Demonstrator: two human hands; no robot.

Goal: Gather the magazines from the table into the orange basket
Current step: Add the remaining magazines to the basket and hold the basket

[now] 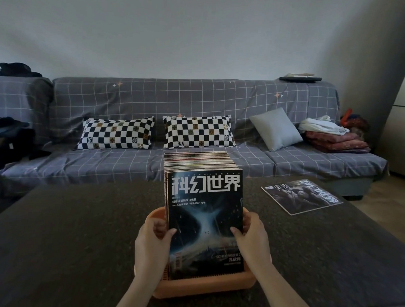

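Note:
An orange basket (198, 286) sits on the dark table (77, 229) close in front of me. A thick stack of magazines (204, 213) stands upright in it, the front cover dark blue with large white characters. My left hand (152, 246) grips the stack's left edge, thumb on the front cover. My right hand (253, 239) grips the right edge the same way. One more magazine (301, 196) lies flat on the table at the far right, cover up and turned away from me.
Behind the table runs a grey checked sofa (196, 157) with two black-and-white checkered pillows (116, 133), a grey cushion (275, 128) and folded blankets (336, 140) at its right end. Dark clothes (7, 135) lie at the left.

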